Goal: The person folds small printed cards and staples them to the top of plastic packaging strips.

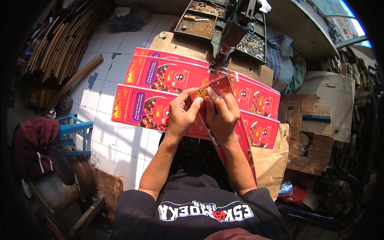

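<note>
A long red printed sheet (220, 85) is held at its far end in both hands, its length running back toward my lap under my right forearm. My left hand (183, 114) pinches the left edge of that end between thumb and fingers. On the same end, my right hand (222, 114) closes its bent fingers on the yellow-marked part. Below and beyond the hands lie several matching red sheets, including a near one (138, 106) and a farther one (170, 74). Just past the held end stands a red-and-dark metal press (234, 38).
Trays of small shiny metal pieces (252, 43) and brownish bits (196, 26) flank the press on a wooden board (172, 43). Brown paper (270, 164) and cut cardboard (304, 136) lie at right. A blue stool (76, 134) with dark red cloth (36, 140) is at left.
</note>
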Available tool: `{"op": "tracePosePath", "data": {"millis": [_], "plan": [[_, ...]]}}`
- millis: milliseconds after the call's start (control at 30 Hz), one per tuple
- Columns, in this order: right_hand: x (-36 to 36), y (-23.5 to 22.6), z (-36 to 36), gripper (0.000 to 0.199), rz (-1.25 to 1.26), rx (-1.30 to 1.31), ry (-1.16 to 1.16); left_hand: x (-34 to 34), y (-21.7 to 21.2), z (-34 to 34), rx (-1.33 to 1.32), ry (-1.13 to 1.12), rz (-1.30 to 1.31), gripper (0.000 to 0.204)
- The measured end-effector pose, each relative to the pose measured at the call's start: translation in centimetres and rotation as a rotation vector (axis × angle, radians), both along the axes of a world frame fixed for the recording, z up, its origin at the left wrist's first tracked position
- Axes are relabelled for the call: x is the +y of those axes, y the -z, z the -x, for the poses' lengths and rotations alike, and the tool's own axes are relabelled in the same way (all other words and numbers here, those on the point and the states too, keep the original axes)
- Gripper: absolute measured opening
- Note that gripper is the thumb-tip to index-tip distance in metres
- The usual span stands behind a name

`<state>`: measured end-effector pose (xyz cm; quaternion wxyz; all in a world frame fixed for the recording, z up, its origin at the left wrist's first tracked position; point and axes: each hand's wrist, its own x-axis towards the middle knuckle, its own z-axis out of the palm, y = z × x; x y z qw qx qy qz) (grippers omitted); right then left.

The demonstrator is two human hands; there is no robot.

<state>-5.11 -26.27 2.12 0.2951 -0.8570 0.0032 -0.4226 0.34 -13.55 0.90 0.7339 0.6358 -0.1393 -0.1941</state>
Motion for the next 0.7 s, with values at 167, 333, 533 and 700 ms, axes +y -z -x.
{"op": "tracePosePath", "data": {"millis": [167,333,533,700], "plan": [[-0.06,0.11,-0.08,0.027,-0.08,-0.026,0.003,-0.49,0.25,0.14,-0.051,-0.033,0.03,0.028],[-0.1,0.35,-0.04,0.026,-0.103,-0.049,0.008,-0.51,0.02,0.26,-0.042,-0.047,0.054,0.027],[-0.06,0.01,0.01,0.027,-0.069,-0.016,0.005,-0.53,0.14,0.26,-0.059,-0.047,0.047,0.027],[0.02,0.08,-0.05,0.026,-0.093,-0.031,0.007,-0.32,0.06,0.33,-0.046,-0.044,0.031,0.027]]}}
